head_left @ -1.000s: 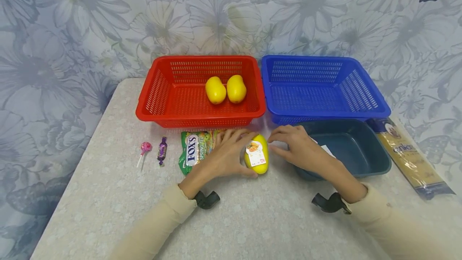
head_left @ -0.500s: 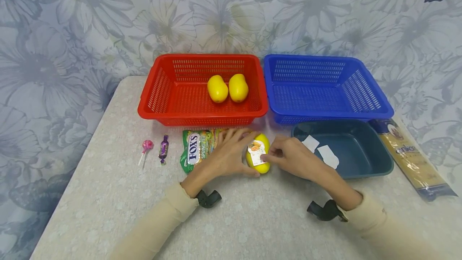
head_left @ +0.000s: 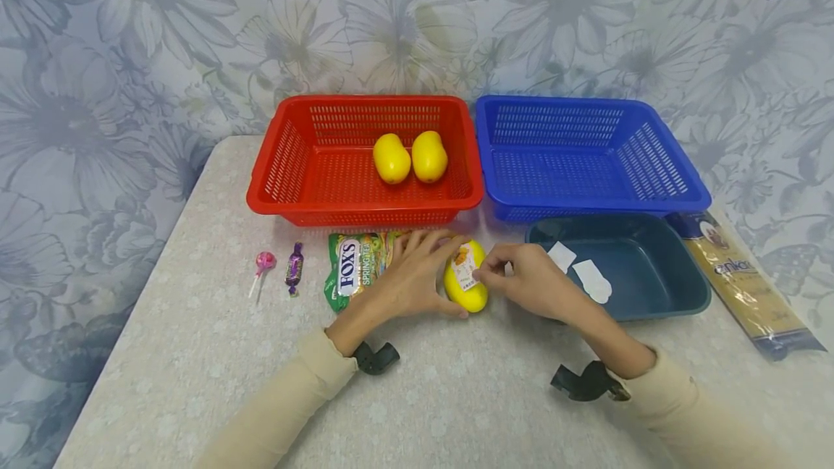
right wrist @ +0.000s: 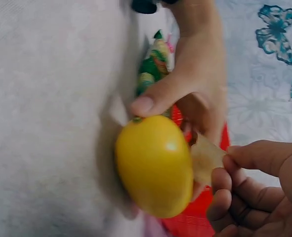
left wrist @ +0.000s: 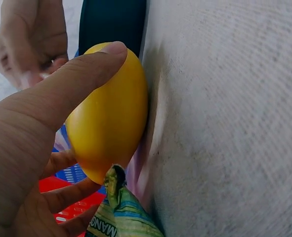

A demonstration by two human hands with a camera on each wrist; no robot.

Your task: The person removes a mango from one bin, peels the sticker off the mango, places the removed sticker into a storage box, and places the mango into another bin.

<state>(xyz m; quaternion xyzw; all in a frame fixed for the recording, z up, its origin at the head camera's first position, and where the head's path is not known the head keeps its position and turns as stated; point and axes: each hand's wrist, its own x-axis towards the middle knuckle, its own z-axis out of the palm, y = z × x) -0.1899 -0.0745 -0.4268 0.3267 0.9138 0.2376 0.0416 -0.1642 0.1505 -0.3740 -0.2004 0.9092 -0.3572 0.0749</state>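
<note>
Yellow mango [head_left: 465, 284] lies on the table [head_left: 195, 353], just in front of the red basket [head_left: 274, 187], w/ a sticker [head_left: 465, 266] on top; left hand [head_left: 407, 281] grips it — thumb [left wrist: 81, 74] pressed on the near side, fingers curled over the far side; right hand [head_left: 531, 282] pinches the sticker's edge betw. thumb & forefinger, other fingers curled in; Fox's candy bag [head_left: 352, 270] under the left hand; dark tray [head_left: 691, 295] beside the right.

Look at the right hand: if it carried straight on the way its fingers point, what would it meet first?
Probably the yellow mango: the right hand points left at it and already pinches its sticker.
</note>
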